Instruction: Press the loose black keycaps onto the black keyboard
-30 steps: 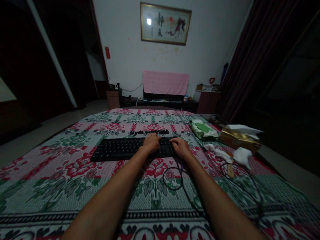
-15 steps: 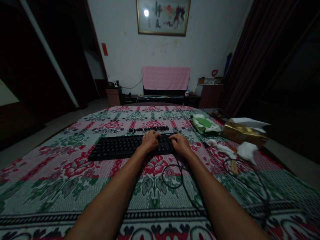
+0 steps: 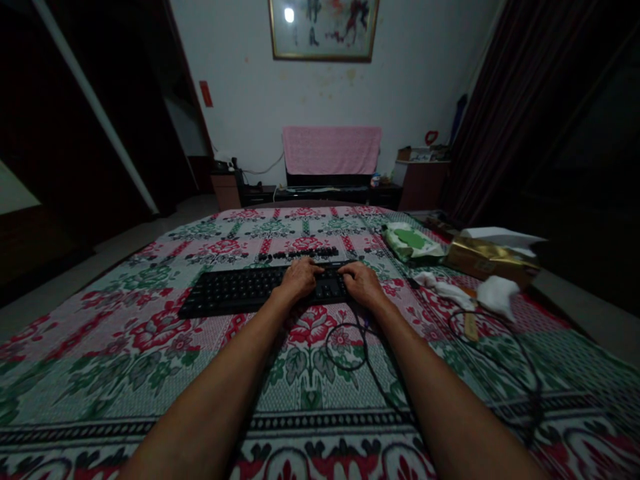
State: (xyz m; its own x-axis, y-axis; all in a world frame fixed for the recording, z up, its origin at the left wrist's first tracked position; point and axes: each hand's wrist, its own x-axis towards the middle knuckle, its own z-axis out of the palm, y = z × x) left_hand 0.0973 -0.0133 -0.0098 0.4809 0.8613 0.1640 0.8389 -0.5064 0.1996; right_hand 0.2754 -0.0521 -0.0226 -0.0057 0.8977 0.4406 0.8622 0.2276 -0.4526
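A black computer keyboard (image 3: 235, 290) lies slightly askew on the flowered cloth. Toward its right part, my left hand (image 3: 299, 277) rests over the keys with curled fingers and its thumb toward the right. My right hand (image 3: 361, 281) is closed around the right end, its thumb reaching left onto the top keys. The tips of several fingers are hidden, and anything small between them cannot be made out. Just behind the keyboard stands a row of loose black keycaps (image 3: 285, 255). A black cable (image 3: 367, 353) loops on the cloth between my forearms.
On the right are a green and white wipes pack (image 3: 411, 241), a gold tissue box (image 3: 487, 259), crumpled white tissue (image 3: 499, 297) and a small brown-handled tool (image 3: 471, 327). Another dark cable (image 3: 525, 360) curls nearby. A pink cloth (image 3: 331, 150) hangs behind the table.
The view has tilted down slightly, so the background sits a little higher. Both hands stay at the same part of the keyboard, with only slight finger movement.
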